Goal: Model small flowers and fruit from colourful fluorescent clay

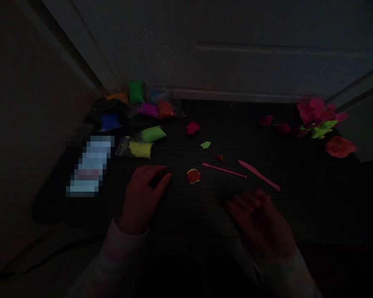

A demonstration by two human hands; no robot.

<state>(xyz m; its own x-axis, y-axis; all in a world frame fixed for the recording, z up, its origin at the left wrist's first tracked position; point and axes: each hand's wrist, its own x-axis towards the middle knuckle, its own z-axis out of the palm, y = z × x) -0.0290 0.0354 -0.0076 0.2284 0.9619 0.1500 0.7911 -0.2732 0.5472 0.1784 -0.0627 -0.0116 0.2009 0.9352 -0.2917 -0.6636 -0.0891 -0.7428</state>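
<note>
On the dark tabletop rests my left hand [144, 196], thumb and fingers apart, holding nothing. To its right lies a small flat round piece [193, 176], red with dark marks on top and a yellow-green edge below. My right hand [262, 219] is turned partly palm up near the front edge, fingers loosely curled with nothing seen in them. Beyond it lie a pink modelling knife [259, 176] and a thin pink stick tool [224, 170]. A small red bit [219, 158], a light green piece [205, 145] and a crimson piece [192, 128] lie farther back.
Several bags of coloured clay, including yellow [141, 150], light green [153, 134], blue [110, 122] and dark green [136, 92], sit at the back left. A blurred bright phone-like rectangle [91, 165] lies left. Pink flower shapes [317, 111] and a coral flower [340, 147] stand right.
</note>
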